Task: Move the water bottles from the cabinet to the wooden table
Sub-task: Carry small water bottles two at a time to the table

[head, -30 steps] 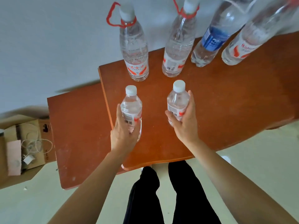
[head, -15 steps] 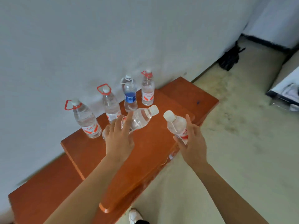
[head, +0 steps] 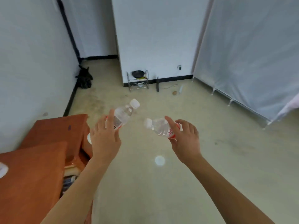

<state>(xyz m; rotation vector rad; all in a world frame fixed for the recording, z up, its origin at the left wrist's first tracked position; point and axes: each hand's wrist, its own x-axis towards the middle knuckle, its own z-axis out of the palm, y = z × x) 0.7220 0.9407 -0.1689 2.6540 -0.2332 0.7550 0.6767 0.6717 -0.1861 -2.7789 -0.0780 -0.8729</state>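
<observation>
- Head view, left hand (head: 103,139): raised over the floor just right of the wooden furniture, fingers wrapped loosely around the lower body of a small water bottle, index finger stretched up along its side
- Left small water bottle (head: 123,115): clear plastic, white screw cap, white label with red print near the base; held in the air tilted, cap pointing up and to the right
- Right hand (head: 184,138): raised over the floor, thumb and fingers closed around the base end of a second small water bottle
- Right small water bottle (head: 159,126): clear plastic, white cap, label with red print at the gripped end; lying nearly level, cap pointing left toward the other bottle; the two caps are near but apart
- Wooden furniture (head: 37,167): reddish-brown tops at lower left, stepped in two levels, against the white wall; both bottles are off it, over open floor
- Floor (head: 161,183): pale beige, with a bright round spot of light between the forearms
- Far wall: small metal rack (head: 137,83) carrying a dark pan (head: 138,73); dark bundle (head: 84,77) in the left corner
- Right side: pale fabric-covered wardrobe (head: 252,54) on thin legs
</observation>
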